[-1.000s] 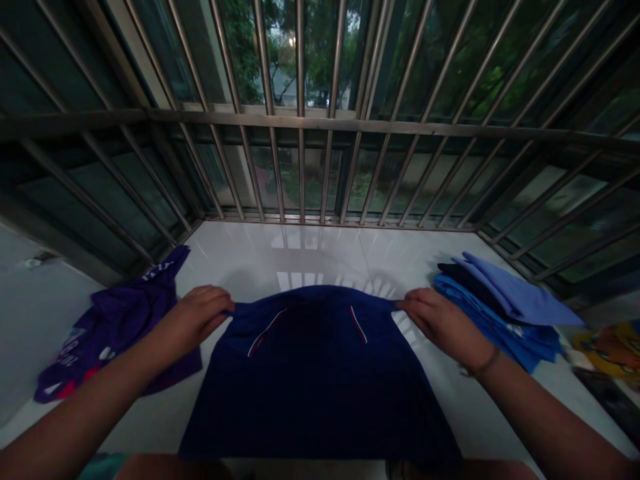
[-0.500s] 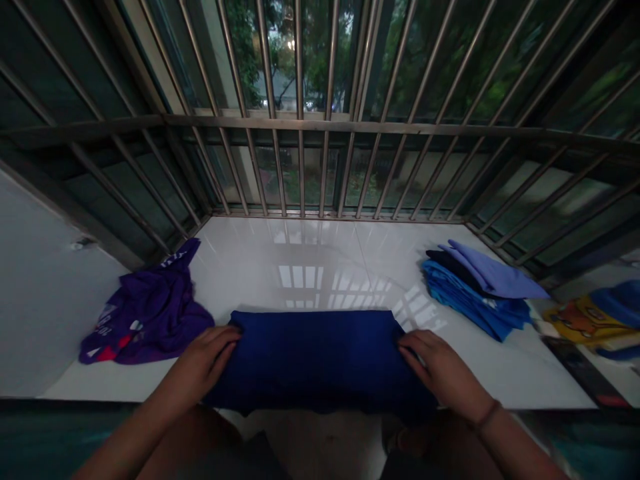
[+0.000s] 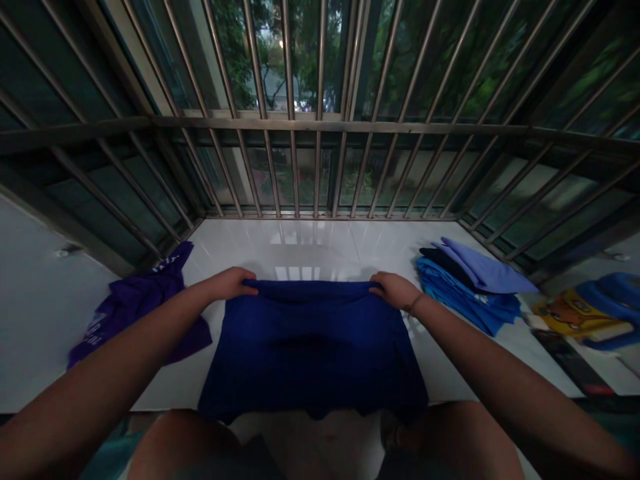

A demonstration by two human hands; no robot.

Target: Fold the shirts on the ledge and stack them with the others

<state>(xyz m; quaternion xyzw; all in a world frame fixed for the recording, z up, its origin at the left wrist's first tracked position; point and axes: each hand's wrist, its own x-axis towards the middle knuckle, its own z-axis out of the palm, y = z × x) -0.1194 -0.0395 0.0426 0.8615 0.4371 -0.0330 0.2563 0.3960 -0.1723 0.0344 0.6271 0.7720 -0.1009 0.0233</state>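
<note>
A dark blue garment [image 3: 315,347], perhaps a shirt, is spread across the white ledge in front of me, its near edge hanging over the ledge's front. My left hand [image 3: 234,283] pinches the far left corner between thumb and fingers. At the far right corner, my right hand [image 3: 395,289] grips the cloth the same way, a thin band round its wrist. Between the hands the far edge is stretched straight, with a loose fold sagging just below it. Left of the garment lies a crumpled purple cloth [image 3: 135,293] with white lettering, partly hidden behind my left forearm.
Folded blue and lavender clothes [image 3: 470,280] are stacked on the right of the white ledge [image 3: 335,243]. Beyond them are a yellow and blue item [image 3: 575,310] and a dark flat object [image 3: 570,360]. Metal window bars [image 3: 320,125] close off the back and sides.
Both hands have moved away from me, from the garment's sides to its far corners. The far edge is now pulled further back and the cloth covers more of the ledge.
</note>
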